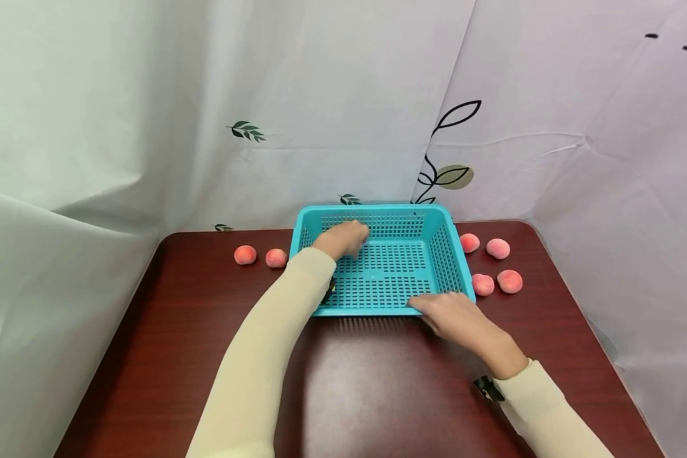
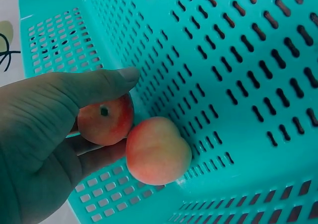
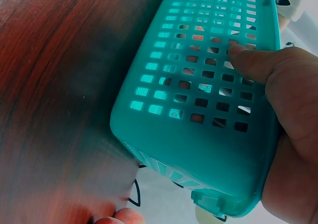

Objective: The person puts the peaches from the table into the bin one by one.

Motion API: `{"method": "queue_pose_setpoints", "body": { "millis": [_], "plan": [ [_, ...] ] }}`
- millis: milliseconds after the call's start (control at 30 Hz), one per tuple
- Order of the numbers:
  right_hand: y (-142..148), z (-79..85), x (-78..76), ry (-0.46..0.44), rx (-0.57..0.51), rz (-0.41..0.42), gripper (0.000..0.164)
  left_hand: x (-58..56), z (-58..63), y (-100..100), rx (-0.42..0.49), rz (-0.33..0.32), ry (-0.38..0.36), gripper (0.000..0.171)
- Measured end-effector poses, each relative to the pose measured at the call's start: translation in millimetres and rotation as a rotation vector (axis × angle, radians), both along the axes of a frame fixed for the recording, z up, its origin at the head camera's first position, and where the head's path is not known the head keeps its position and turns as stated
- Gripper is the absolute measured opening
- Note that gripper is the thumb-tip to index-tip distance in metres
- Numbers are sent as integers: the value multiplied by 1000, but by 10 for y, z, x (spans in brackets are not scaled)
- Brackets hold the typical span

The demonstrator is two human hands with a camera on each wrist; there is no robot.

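A turquoise plastic basket with slotted walls and floor stands at the back of the table. My left hand reaches inside it, toward the left part. In the left wrist view, its thumb and fingers hold a red peach whose dark stem hollow shows. A second, paler peach lies against the fingertips, close to the basket wall. Both are hidden behind the hand and sleeve in the head view. My right hand grips the basket's near rim toward the right corner, thumb pressed along the outer wall.
Two peaches, a left one and one closer to the basket, lie on the dark red-brown table. Several more peaches lie right of the basket. A pale curtain with leaf prints hangs behind the table.
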State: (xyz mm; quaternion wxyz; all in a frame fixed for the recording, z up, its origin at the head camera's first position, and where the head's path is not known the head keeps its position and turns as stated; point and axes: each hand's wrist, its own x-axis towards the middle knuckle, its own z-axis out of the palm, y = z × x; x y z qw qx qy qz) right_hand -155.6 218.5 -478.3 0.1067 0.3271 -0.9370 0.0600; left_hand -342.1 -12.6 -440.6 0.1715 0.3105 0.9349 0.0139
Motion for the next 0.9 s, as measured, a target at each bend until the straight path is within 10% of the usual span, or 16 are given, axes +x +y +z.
{"method": "queue_pose_setpoints", "body": {
  "millis": [900],
  "plan": [
    [9,-14,-12,-17,19,2,24,-7,-143,85,-81,-69,19,20]
  ]
}}
